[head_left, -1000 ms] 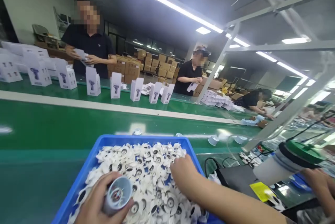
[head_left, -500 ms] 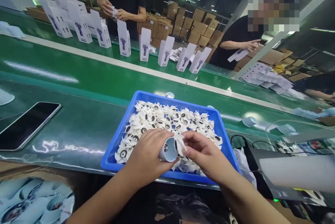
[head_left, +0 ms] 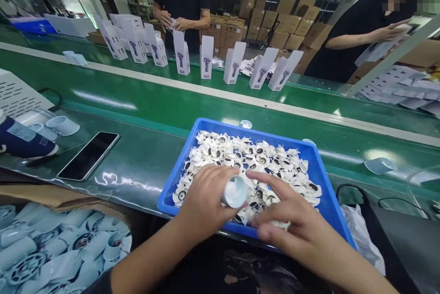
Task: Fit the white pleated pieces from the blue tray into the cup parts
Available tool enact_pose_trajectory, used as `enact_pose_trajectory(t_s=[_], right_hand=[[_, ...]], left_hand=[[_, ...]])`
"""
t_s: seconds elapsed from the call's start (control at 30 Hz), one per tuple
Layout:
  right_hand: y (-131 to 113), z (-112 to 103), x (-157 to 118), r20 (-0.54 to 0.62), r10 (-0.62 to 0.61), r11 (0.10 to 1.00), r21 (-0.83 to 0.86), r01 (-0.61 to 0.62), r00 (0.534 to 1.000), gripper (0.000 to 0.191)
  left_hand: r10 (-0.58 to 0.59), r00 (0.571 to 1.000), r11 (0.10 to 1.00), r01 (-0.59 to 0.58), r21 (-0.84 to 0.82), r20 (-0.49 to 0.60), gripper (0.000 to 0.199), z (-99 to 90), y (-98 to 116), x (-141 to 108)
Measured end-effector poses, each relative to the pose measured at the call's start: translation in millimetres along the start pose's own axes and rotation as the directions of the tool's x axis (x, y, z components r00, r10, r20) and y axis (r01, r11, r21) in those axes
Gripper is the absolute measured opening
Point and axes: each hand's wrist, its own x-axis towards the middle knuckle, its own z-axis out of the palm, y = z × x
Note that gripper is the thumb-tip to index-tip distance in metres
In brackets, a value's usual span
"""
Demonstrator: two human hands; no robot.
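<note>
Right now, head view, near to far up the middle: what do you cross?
Left hand gripping a white tube → blue tray of white fan wheels → green belt → row of upright white boxes → stacked cartons.

White fan blades (head_left: 261,156) fill a blue tray (head_left: 332,193) on a green belt (head_left: 154,101).

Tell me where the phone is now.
The phone lies flat on the green table, left of the blue tray and beside a white cup.

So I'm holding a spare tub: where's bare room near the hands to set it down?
Bare green belt lies between the phone and the blue tray, and beyond the tray up to the white stripe. The tray is heaped with white fan parts; both hands work there.
</note>
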Motion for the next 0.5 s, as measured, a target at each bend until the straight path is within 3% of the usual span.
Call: enact_pose_trajectory(t_s=[0.07, 0.17, 0.2, 0.3, 0.4, 0.5], right_hand=[[-4, -1, -5, 0.005, -0.022, 1.000, -0.013, 0.022, 1.000, 0.020], [-6, 5, -2, -0.044, -0.092, 0.963, -0.257, 0.077, 0.995, 0.052], [-6, 6, -1, -0.064, -0.116, 0.942, -0.325, 0.089, 0.991, 0.050], [-4, -1, -4, -0.158, -0.209, 0.926, -0.351, 0.143, 0.965, 0.012], [1, -15, -19, -0.181, -0.293, 0.919, -0.324, 0.224, 0.939, 0.014], [16, -18, -40, -0.173, -0.271, 0.895, -0.406, 0.183, 0.947, 0.018]], left_hand=[[-0.007, 1.000, 0.999, 0.007, 0.034, 0.002, 0.039, -3.3, -4, 5], [0.033, 0.999, 0.999, -0.034, 0.035, 0.030, 0.033, -0.7, -3, 9], [0.045, 0.998, 0.998, -0.046, 0.030, 0.037, 0.033, 0.3, -2, 9], [0.013, 0.998, 0.999, -0.016, 0.048, 0.066, 0.046, -6.5, -7, 8], [-0.208, 0.978, 0.960, 0.197, 0.197, 0.034, 0.061, -32.4, -35, 20], [-0.523, 0.852, 0.809, 0.507, 0.297, -0.028, 0.064, -60.9, -89, 49]])
